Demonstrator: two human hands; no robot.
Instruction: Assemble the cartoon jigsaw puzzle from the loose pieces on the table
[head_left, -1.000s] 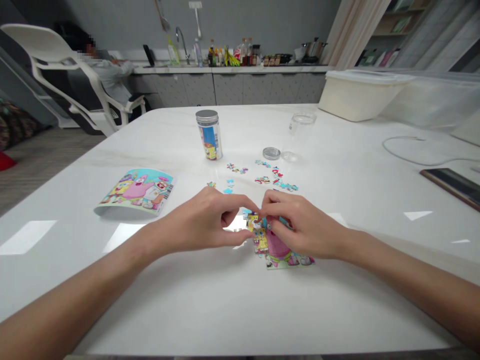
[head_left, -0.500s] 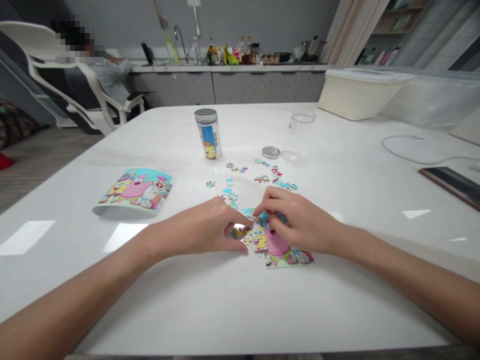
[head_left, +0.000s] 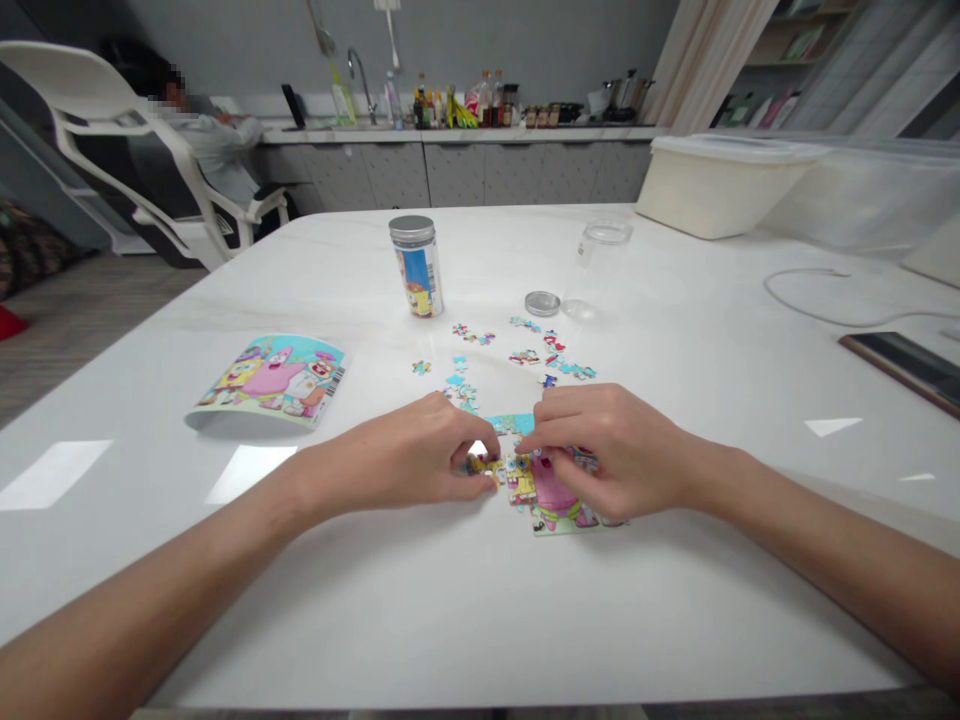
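Observation:
A partly joined cartoon jigsaw puzzle [head_left: 555, 492] lies on the white table, with a pink figure and a yellow face showing. At its left side, my left hand [head_left: 431, 450] is closed, thumb and index finger on a small joined group of puzzle pieces [head_left: 486, 466]. My right hand [head_left: 619, 440] rests over the puzzle with bent fingers, its index fingertip on the upper left part near the yellow face and its thumb on the pink figure. That hand hides much of the puzzle's right side. Beyond the hands, loose puzzle pieces [head_left: 457, 381] are scattered.
A curled picture sheet [head_left: 274, 382] lies to the left. Farther back stand a lidded jar [head_left: 417, 270] and a clear jar [head_left: 600, 265], with a metal lid [head_left: 542, 303] between them. A phone [head_left: 907, 370], a cable [head_left: 806, 318] and a storage box [head_left: 720, 190] are on the right. Someone sits in a chair [head_left: 180, 190].
My right hand has shifted slightly right and down over the puzzle, uncovering its blue top edge and a dark blue loose piece behind. My left hand stays nearly in place, its index finger more bent.

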